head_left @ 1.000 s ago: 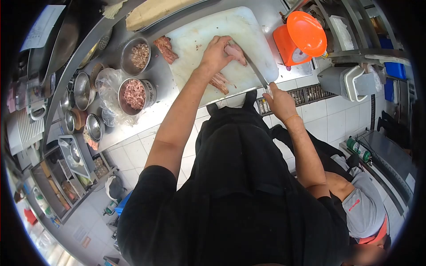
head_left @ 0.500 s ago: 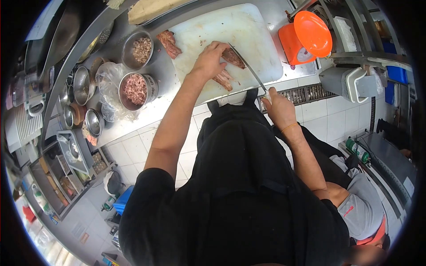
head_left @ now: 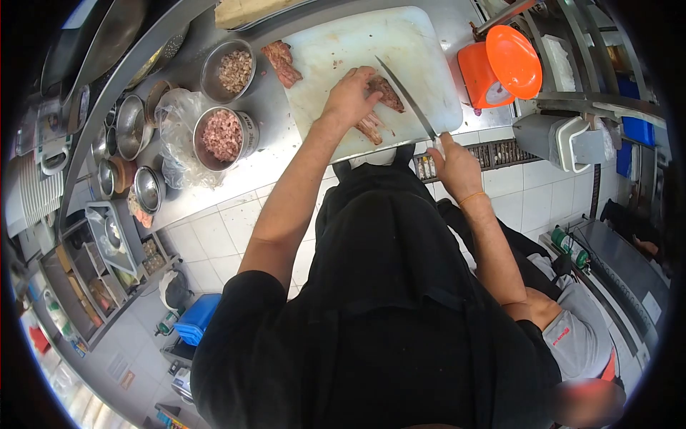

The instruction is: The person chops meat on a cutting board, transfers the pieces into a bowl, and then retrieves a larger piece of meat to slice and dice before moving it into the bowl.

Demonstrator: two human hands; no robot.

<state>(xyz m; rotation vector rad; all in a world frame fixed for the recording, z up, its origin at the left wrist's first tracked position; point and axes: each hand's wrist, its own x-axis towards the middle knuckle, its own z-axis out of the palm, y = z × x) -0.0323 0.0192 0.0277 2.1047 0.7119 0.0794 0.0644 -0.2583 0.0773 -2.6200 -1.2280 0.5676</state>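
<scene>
My left hand point(head_left: 352, 96) presses with closed fingers on a piece of browned meat point(head_left: 386, 94) on the white cutting board point(head_left: 429, 57). My right hand point(head_left: 456, 168) is closed round the handle of a long knife point(head_left: 406, 95). The blade lies to the right of the meat, slanting up and left over the board, with a gap between them. Just below my left hand are paler meat strips point(head_left: 369, 129). Another meat piece point(head_left: 281, 63) rests at the board's left edge.
Left of the board stand a bowl of browned diced meat point(head_left: 235, 70), a tin of pink diced meat point(head_left: 222, 136) and a plastic bag point(head_left: 179, 114). An orange scale point(head_left: 486, 79) is at the right. Another person point(head_left: 579, 332) in grey is at lower right.
The knife blade has moved away from the meat, to the right, and my right hand has shifted slightly. My left hand still presses the meat. The whole view has shifted a little.
</scene>
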